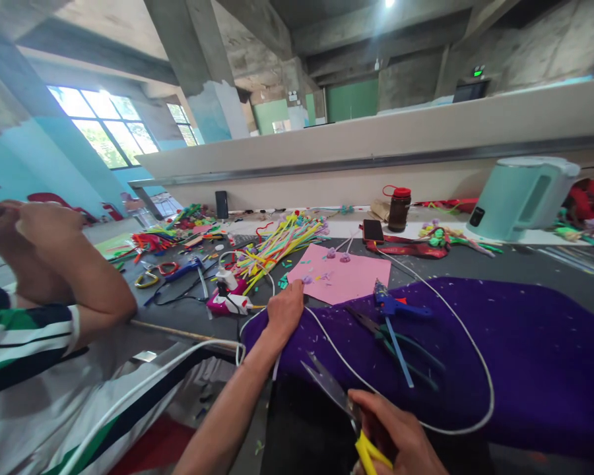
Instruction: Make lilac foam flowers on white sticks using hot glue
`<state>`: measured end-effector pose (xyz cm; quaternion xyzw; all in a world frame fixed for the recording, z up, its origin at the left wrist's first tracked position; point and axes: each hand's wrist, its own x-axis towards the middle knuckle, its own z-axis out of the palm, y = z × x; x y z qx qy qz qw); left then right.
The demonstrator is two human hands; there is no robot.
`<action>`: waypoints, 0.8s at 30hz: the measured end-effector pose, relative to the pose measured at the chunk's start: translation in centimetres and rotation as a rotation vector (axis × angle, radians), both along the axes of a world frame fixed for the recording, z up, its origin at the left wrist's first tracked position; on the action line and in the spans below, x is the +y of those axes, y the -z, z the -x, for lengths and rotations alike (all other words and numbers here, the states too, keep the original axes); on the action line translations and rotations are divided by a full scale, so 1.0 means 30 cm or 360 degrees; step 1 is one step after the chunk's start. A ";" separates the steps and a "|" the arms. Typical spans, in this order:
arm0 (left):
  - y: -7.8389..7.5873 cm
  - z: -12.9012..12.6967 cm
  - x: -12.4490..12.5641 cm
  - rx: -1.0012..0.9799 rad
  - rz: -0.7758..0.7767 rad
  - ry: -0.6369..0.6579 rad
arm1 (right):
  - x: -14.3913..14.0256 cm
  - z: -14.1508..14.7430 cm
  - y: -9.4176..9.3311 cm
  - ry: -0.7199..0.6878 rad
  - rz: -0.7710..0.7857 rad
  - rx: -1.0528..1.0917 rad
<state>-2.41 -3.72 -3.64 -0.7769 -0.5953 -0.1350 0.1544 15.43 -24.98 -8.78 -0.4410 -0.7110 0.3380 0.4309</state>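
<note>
My right hand (398, 432) grips a pair of scissors (334, 389) by the yellow handles, with the blades apart and pointing up and left. My left hand (286, 309) is at the lower left edge of a pink sheet (361, 270), fingers curled together. What they hold, if anything, is hidden; a small purple piece (307, 280) lies right by the fingertips. Two purple fuzzy pieces with pale stems (345, 257) rest at the sheet's upper edge. Right of my left hand, pliers (376, 326) and a blue glue gun (389, 303) with its glue stick lie on purple cloth (475, 330).
A white cable (455, 310) loops across the cloth. Left stand a power strip (230, 303) and a pile of pipe cleaners (282, 244). Behind are a phone (373, 231), a dark bottle (400, 210) and a kettle (517, 198). Another person's arm (94, 277) leans at the left.
</note>
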 end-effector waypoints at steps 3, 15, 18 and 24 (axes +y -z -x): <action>-0.028 -0.037 0.076 0.0005 -0.0030 0.0002 | -0.003 -0.007 -0.002 -0.0007 -0.0007 0.0003; -0.088 -0.086 0.257 -0.0041 -0.0168 -0.0005 | 0.004 -0.020 -0.017 0.0000 -0.0077 -0.0041; -0.079 -0.119 0.250 -0.0051 -0.0167 0.0030 | 0.007 -0.025 -0.018 0.0033 -0.0134 -0.0061; -0.123 -0.079 0.167 -0.0169 -0.0281 0.0005 | -0.024 -0.052 -0.006 0.0076 0.0116 0.0272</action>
